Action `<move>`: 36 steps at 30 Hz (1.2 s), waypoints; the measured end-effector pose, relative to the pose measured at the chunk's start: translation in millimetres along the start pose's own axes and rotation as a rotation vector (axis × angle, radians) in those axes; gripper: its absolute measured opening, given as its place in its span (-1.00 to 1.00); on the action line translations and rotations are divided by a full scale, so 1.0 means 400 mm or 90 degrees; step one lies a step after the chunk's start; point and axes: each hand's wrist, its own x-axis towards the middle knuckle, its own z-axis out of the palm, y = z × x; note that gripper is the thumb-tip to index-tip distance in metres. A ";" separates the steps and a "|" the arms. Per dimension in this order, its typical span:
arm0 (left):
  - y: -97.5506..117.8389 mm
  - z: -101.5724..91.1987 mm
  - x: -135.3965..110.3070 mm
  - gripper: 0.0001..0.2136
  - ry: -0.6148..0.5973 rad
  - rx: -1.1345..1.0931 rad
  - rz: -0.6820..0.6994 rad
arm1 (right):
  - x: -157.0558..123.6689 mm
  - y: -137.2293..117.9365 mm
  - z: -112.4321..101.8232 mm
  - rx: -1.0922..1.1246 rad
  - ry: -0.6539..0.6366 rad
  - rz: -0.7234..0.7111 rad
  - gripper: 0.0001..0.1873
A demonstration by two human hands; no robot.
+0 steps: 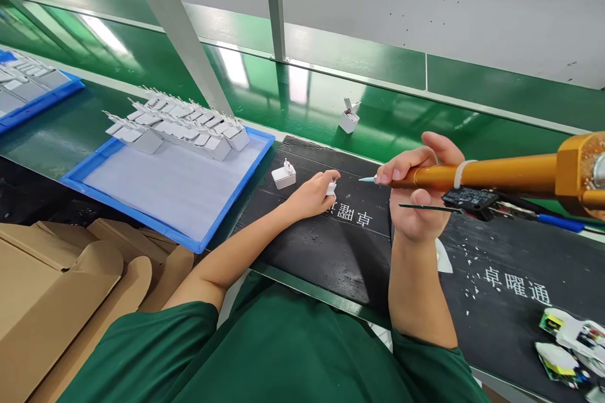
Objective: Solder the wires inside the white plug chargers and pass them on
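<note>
My left hand [316, 194] rests on the black mat [302, 245], its fingers closed around a small white charger [331, 189], mostly hidden by the hand. In my right hand [420, 186] is a gold glue dispenser [510, 170], a metal tube with a pale blue nozzle and a black switch strapped underneath. Its tip points left, a short way right of the left hand, apart from the charger. Just left of that hand, another white charger [283, 177] sits on the mat with its plug part standing up.
A blue tray [203, 242] on the left bears rows of white chargers; another blue tray [42, 101] stands beyond. One open charger [348, 121] sits on the green conveyor [302, 101]. Circuit boards [567, 346] lie at lower right, cardboard boxes [57, 302] at lower left. A metal post [179, 31] rises behind.
</note>
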 end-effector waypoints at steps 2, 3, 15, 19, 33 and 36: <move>0.011 -0.017 -0.010 -0.41 -0.027 0.007 0.007 | 0.000 0.000 -0.001 -0.003 0.001 0.001 -0.49; 0.017 -0.025 -0.016 -0.38 -0.041 0.009 0.000 | 0.001 0.000 -0.002 -0.008 0.001 0.002 -0.49; 0.036 0.005 -0.051 -0.78 0.048 0.014 -0.112 | 0.001 -0.003 -0.011 -0.031 -0.021 -0.001 -0.50; 0.030 0.021 -0.061 -0.81 0.069 -0.014 -0.138 | -0.002 -0.004 -0.011 -0.050 0.002 0.007 -0.54; 0.020 0.013 -0.107 -0.70 0.143 0.378 -0.088 | 0.002 -0.008 -0.006 -0.031 0.022 0.016 -0.54; -0.026 -0.026 -0.120 -0.56 0.197 0.350 -0.135 | 0.006 -0.005 -0.010 -0.011 -0.008 0.003 -0.53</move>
